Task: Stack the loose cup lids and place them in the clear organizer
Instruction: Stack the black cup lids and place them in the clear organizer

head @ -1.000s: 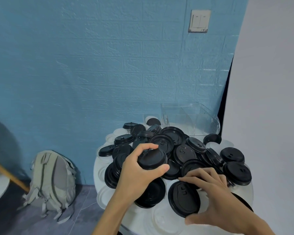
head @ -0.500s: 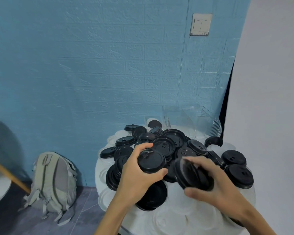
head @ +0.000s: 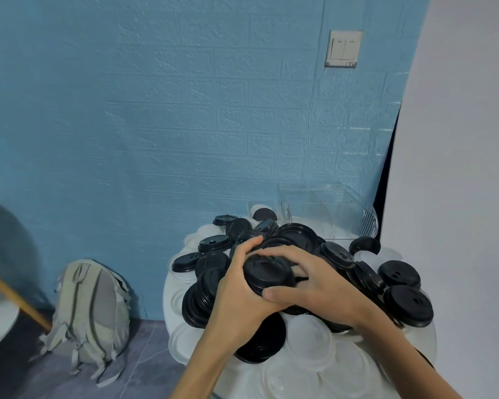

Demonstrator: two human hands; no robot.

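Your fingers [head: 260, 251] wrap a stack [head: 268, 273] over the counter [head: 170, 286]. Lids [head: 398, 273] lie right and left of them, more beneath. The organizer [head: 326, 208] stands behind, to their right. A backpack [head: 90, 309] sits on the floor [head: 144, 367], far left.

Left hand [head: 239, 286], right hand [head: 314, 280] curled together

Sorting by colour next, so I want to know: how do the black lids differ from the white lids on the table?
The black lids are opaque and dark; the white lids are pale and translucent. The black lids are heaped on top, many tilted or on edge; the white lids lie flat underneath, along the table's edge. Both hands, left hand and right hand, hold a black lid stack; neither holds a white lid. Both kinds are round.
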